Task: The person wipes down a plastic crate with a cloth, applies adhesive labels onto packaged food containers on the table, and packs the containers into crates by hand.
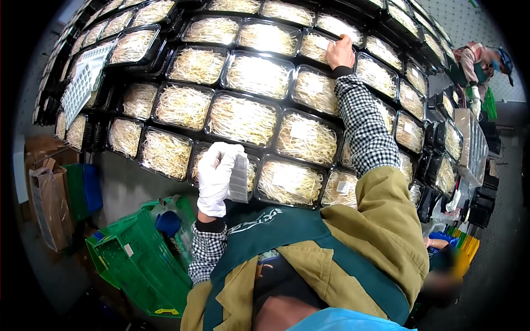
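Note:
Rows of black trays packed with pale bean sprouts (243, 118) cover the surface before me. My left hand (216, 176), in a white glove, is closed on a strip of labels (238, 179) above the near row. Bare and stretched far forward, my right hand (340, 53) touches a sprout tray (316, 46) in a back row, its fingers bent down at the tray's right edge. Whether a label is between those fingers is too small to tell. Pale labels lie on several trays, among them one in the near row (290, 179).
A perforated white sheet (85, 83) leans on trays at the left. Green crates (138, 256) and a cardboard box (51, 204) stand on the floor at lower left. One person (475, 66) is at the upper right, another (441, 265) at the lower right.

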